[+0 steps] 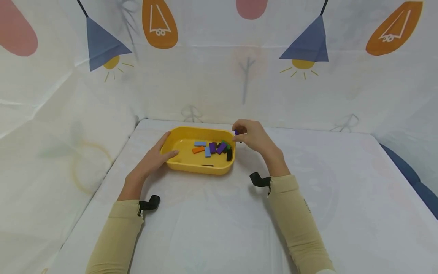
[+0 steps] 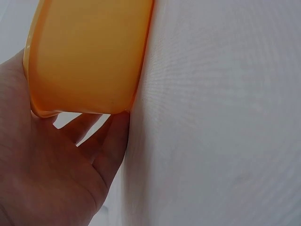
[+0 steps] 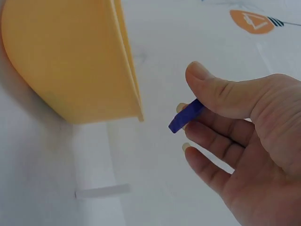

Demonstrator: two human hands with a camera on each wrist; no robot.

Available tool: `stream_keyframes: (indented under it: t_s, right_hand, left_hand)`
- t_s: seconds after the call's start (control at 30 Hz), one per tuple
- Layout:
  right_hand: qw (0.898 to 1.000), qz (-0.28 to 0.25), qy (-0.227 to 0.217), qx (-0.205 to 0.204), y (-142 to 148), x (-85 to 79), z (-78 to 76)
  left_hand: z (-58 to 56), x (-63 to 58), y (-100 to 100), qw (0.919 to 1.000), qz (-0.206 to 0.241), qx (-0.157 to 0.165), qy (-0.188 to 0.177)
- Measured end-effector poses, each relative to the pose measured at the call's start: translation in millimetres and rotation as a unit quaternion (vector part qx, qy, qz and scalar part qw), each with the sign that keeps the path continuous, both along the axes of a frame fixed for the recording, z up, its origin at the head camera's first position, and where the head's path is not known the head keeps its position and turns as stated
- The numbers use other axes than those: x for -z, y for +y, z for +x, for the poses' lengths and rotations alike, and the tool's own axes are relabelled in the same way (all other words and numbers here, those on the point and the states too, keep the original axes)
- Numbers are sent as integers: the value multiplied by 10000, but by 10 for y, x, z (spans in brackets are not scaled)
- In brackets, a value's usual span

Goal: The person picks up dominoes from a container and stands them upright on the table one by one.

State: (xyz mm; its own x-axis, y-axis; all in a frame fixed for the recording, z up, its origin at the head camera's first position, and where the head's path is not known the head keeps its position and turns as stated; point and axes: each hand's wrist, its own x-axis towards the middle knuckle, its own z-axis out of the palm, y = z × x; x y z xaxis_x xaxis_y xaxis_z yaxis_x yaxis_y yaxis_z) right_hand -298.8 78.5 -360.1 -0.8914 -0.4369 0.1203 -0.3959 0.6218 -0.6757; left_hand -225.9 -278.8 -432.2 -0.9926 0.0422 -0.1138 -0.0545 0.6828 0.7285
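Observation:
A yellow plastic tray (image 1: 195, 168) stands on the white table, holding several small flat blocks, mostly toward its right end. Among them are a light blue block (image 1: 200, 144), an orange block (image 1: 198, 150), a purple block (image 1: 221, 148) and a black block (image 1: 229, 155); some overlap. My left hand (image 1: 154, 158) grips the tray's left end, thumb over the rim and fingers along the outside wall. Just beyond the right rim, my right hand (image 1: 254, 137) pinches another purple block (image 3: 187, 115) between thumb and fingers, apart from the tray in the right wrist view.
Behind the table hangs a white cloth with printed lamps (image 1: 304, 42) and bulbs. A dark blue chair-like edge (image 1: 400, 163) shows past the table's right side. Black wrist-camera mounts (image 1: 260, 180) stick out from both sleeves.

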Motion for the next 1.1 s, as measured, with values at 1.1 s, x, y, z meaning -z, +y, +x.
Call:
stream_keyframes:
  t_s: [1.1]
  right_hand:
    - [9978,122,-91,645,461,88,-142]
  left_hand:
    - [4,-15,6,10000,-27,-2,-7]
